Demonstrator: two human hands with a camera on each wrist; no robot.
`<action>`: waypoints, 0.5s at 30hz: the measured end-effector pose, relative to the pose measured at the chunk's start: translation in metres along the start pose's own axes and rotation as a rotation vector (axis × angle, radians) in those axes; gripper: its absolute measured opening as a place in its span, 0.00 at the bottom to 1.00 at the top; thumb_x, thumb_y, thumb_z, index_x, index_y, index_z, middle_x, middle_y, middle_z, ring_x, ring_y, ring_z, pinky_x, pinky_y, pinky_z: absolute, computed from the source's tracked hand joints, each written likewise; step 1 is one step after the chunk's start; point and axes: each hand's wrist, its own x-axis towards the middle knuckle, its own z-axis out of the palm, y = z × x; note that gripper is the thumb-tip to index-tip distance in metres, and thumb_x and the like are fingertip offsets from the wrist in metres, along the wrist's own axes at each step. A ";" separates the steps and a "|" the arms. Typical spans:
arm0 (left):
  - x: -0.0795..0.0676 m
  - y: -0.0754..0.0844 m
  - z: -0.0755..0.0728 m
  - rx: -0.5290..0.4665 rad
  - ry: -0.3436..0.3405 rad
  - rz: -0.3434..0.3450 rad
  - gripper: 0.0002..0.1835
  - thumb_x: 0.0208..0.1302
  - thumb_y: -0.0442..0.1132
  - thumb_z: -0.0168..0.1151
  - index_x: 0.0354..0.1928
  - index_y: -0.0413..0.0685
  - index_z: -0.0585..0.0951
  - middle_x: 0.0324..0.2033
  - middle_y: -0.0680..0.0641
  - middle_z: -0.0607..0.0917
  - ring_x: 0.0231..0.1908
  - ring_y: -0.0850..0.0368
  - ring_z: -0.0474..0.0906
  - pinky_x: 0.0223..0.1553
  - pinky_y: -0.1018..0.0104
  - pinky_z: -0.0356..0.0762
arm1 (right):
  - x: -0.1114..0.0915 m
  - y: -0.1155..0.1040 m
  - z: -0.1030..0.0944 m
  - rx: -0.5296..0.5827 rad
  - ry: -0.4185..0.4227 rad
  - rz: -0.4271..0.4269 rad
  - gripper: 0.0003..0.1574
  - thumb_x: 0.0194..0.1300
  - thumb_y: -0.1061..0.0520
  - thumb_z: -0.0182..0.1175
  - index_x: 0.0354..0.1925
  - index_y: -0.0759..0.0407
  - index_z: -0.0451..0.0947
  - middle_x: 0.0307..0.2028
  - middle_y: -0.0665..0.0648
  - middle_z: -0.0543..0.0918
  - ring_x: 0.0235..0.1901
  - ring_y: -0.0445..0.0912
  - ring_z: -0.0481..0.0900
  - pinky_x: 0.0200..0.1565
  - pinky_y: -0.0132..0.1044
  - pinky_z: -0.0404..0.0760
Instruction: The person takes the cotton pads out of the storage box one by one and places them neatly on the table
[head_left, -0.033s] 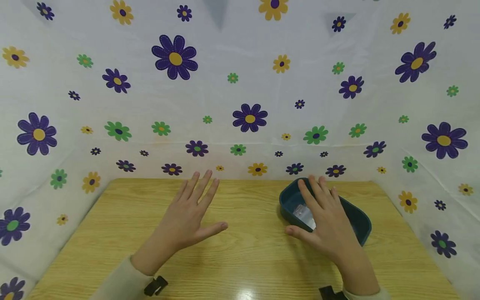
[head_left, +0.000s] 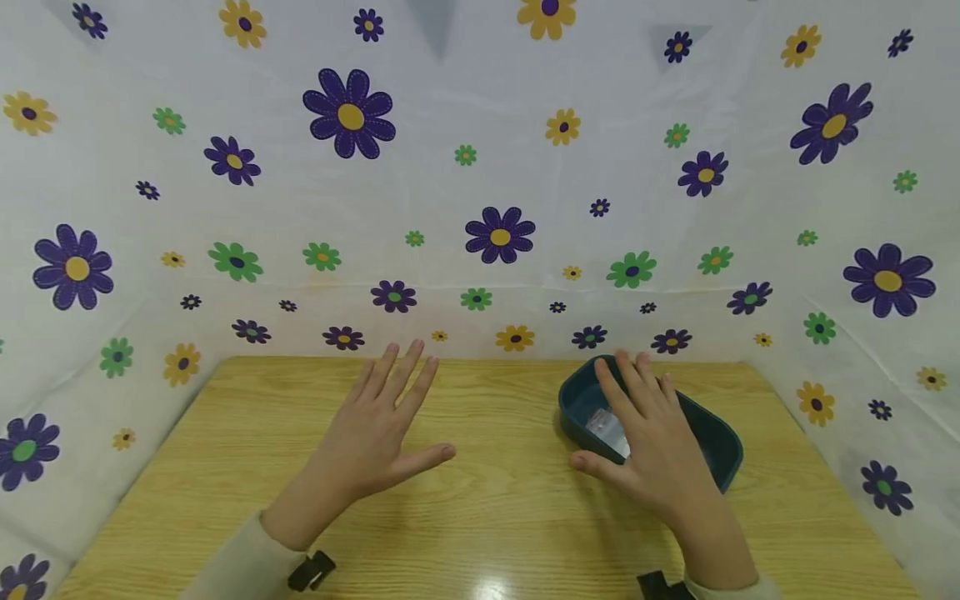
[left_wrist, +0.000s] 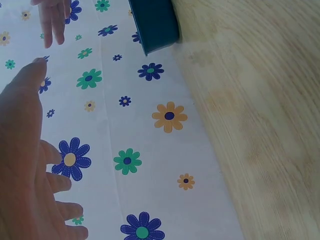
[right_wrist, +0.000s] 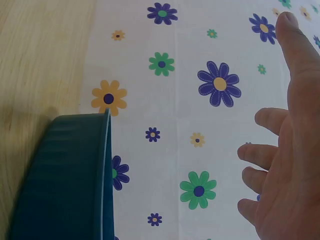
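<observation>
My left hand [head_left: 371,437] hovers over the wooden table with straight, spread fingers and holds nothing. To the right, my right hand [head_left: 656,446] is also spread out, above a dark teal oval bin [head_left: 722,454], and covers part of it. A clear, shiny item [head_left: 606,427], perhaps a plastic bag, lies inside; its kind cannot be made out. In the right wrist view the bin [right_wrist: 60,175] stands below and apart from the right hand [right_wrist: 295,150]. The left wrist view has the left hand [left_wrist: 30,165] at its left edge, with nothing in the fingers.
The wooden table [head_left: 495,492] reaches back to a white cloth [head_left: 450,200] printed with purple, yellow and green flowers, which also hangs at both sides. Dark straps with buckles [head_left: 311,571] sit at both wrists, by light sleeves [head_left: 240,554].
</observation>
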 end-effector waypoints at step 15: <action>0.000 0.007 -0.007 -0.001 -0.059 -0.043 0.57 0.61 0.79 0.45 0.80 0.50 0.46 0.80 0.43 0.42 0.78 0.39 0.37 0.74 0.38 0.43 | -0.002 -0.002 0.002 0.010 -0.009 0.010 0.69 0.53 0.21 0.61 0.80 0.43 0.42 0.80 0.54 0.43 0.79 0.58 0.38 0.73 0.64 0.45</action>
